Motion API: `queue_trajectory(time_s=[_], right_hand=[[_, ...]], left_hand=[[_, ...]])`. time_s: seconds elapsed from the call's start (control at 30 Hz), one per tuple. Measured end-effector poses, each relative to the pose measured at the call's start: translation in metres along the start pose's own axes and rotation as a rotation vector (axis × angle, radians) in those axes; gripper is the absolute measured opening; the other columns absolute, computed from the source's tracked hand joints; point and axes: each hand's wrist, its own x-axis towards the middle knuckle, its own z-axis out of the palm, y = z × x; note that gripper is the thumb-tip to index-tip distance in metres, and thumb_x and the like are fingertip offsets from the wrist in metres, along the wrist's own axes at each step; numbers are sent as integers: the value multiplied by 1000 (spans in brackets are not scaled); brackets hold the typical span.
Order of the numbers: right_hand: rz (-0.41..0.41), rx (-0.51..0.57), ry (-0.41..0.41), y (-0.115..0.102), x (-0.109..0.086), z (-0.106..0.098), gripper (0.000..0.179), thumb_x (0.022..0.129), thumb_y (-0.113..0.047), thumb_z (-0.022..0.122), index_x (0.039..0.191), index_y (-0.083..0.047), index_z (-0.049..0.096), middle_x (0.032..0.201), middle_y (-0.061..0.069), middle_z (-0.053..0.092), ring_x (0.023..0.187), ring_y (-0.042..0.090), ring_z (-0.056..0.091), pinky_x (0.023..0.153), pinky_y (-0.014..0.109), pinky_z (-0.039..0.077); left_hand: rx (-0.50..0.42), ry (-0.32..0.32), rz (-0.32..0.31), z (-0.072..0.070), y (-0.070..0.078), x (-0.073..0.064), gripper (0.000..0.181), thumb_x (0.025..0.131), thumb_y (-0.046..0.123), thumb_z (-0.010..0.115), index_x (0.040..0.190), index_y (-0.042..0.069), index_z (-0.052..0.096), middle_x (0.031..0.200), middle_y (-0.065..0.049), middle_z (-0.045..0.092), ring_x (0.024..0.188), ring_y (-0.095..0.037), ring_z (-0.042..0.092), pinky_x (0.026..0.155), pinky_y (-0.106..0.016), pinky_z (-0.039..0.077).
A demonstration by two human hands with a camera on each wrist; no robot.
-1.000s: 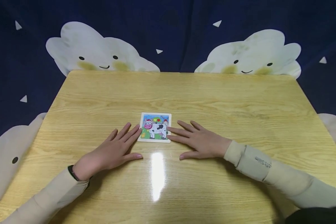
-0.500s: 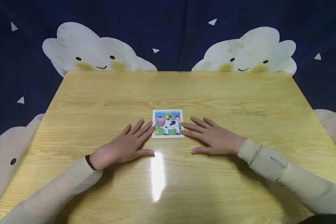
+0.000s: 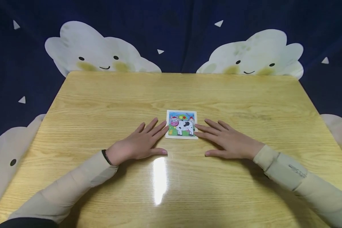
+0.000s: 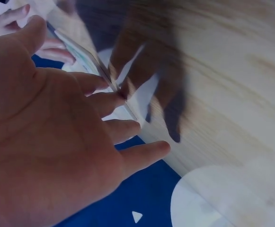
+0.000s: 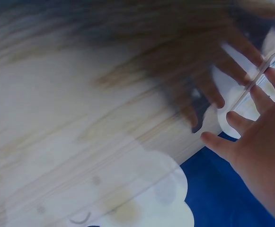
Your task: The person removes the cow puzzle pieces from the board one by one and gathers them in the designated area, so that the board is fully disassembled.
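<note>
A small square cow puzzle (image 3: 181, 124) with a white border lies flat near the middle of the wooden table (image 3: 171, 91). My left hand (image 3: 141, 141) is spread beside it, fingertips at its left edge. From the other side my right hand (image 3: 231, 141) touches the right edge with straight fingers. Both thumbs point inward, nearer the front. Seen in the left wrist view, fingertips of the left hand (image 4: 66, 127) meet the puzzle's thin edge (image 4: 97, 64). The right wrist view has the right hand (image 5: 265, 137) at the opposite edge.
Behind the table hangs a dark blue cloth (image 3: 176, 31) printed with white clouds and small triangles. A bright light reflection lies on the glossy tabletop in front of the puzzle.
The cow puzzle has slid to the right across the table, slightly toward the back. Both hands have travelled with it, fingers still straight at its two sides.
</note>
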Motion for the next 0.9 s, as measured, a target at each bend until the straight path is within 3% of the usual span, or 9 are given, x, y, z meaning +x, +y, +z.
queue_trajectory(time_s=[0.3,0.9], right_hand=[[18,12,9,5,-9,-2,68,97,-54,53,155,-26,32,163,-3,19,148,33,12,109,65,17],[12,38,25,6,-11,4,70,96,-54,54,156,-26,30,163,-4,16,149,31,11,111,64,17]], left_hand=[[-7,-27,10,0,5,10,85,97,59,47,159,15,8,164,-6,0,148,-32,-10,115,-59,4],[-49,10,37,4,5,10,87,96,55,52,159,12,9,164,-8,2,149,-32,-6,114,-61,6]])
